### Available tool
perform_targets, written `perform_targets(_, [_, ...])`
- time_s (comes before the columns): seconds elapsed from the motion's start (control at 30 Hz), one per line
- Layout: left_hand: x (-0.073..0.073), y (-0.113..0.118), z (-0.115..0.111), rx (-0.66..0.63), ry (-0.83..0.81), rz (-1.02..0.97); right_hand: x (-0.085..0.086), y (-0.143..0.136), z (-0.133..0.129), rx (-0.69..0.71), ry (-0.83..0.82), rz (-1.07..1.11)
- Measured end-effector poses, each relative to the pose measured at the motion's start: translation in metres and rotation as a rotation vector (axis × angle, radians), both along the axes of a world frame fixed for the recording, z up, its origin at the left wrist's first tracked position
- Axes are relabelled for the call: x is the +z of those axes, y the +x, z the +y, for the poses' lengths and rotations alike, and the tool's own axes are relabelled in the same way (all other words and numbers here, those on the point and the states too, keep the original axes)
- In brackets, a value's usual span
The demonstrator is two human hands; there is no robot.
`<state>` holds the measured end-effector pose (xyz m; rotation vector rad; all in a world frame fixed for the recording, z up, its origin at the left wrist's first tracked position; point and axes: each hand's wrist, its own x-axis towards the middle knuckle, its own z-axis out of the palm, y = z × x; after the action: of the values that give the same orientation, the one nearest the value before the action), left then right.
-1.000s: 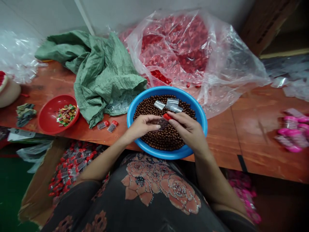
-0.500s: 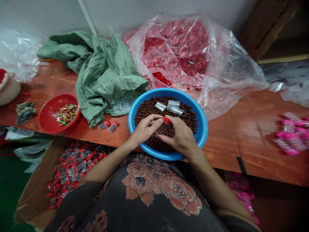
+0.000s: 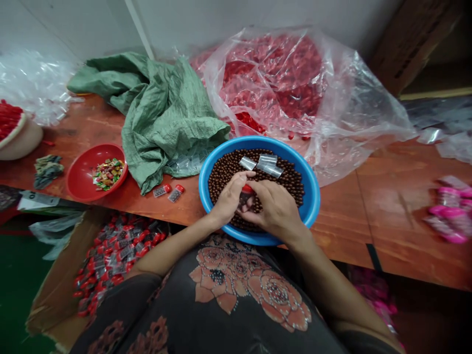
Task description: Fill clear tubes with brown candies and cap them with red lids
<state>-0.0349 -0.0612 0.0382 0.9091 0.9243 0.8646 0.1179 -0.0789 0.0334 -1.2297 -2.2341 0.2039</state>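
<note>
Over a blue basin [image 3: 314, 196] of round brown balls [image 3: 221, 177], both hands close around a small clear container [image 3: 246, 191] with a red cap. My left hand [image 3: 227, 201] grips it from the left side. My right hand [image 3: 278, 209] wraps it from the right, thumb below and fingers near the cap. The fingers hide much of the container. Clear empty tubes [image 3: 269, 166] lie on the balls just beyond my hands. Left of the basin, two filled red-capped containers [image 3: 176, 193] rest on the table.
A red bowl [image 3: 79, 172] of wrapped candies and a green woven sack [image 3: 162, 108] stand left. Behind the basin spreads a clear plastic bag [image 3: 354, 113] of red pieces. Pink-capped containers [image 3: 452, 209] lie right. Below the table edge, a cardboard box [image 3: 51, 290] holds red-capped containers.
My left hand has closed in around the container, with its fingers more upright beside the cap. My right hand still holds it. The whole view has shifted slightly.
</note>
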Motion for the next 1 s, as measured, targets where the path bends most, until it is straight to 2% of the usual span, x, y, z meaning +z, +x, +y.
perform_targets(0.1, [0.004,-0.009,0.002,-0.037,-0.004,-0.020,0.005,0.009,0.003,0.007,-0.286,0.173])
perform_targets(0.2, [0.008,-0.019,0.003,-0.114,0.058,0.075,0.009,0.017,0.006,-0.030,-0.380,0.326])
perform_targets(0.3, [0.011,-0.023,0.005,-0.178,0.171,0.199,0.010,0.017,0.005,-0.068,-0.216,0.324])
perform_targets(0.37, [0.010,-0.023,0.006,-0.200,0.243,0.231,0.010,0.012,0.002,-0.040,-0.073,0.263])
perform_targets(0.47, [0.004,-0.020,0.006,-0.161,0.272,0.252,0.003,0.002,-0.002,0.024,0.029,0.158])
perform_targets(0.6, [-0.005,-0.019,0.002,-0.014,0.254,0.258,-0.007,-0.005,-0.002,-0.005,0.065,0.117])
perform_targets(0.7, [-0.009,-0.021,0.003,0.094,0.197,0.165,-0.009,-0.007,-0.001,-0.010,0.094,0.126])
perform_targets(0.77, [-0.009,-0.022,0.005,0.063,0.100,0.094,-0.008,-0.010,-0.001,0.010,0.083,0.146])
perform_targets(0.9, [-0.006,-0.019,0.007,-0.129,-0.101,0.016,-0.006,-0.015,-0.004,0.047,0.039,0.160])
perform_targets(1.0, [-0.002,-0.014,0.003,-0.054,-0.066,0.023,-0.006,-0.017,-0.005,0.040,0.042,0.128])
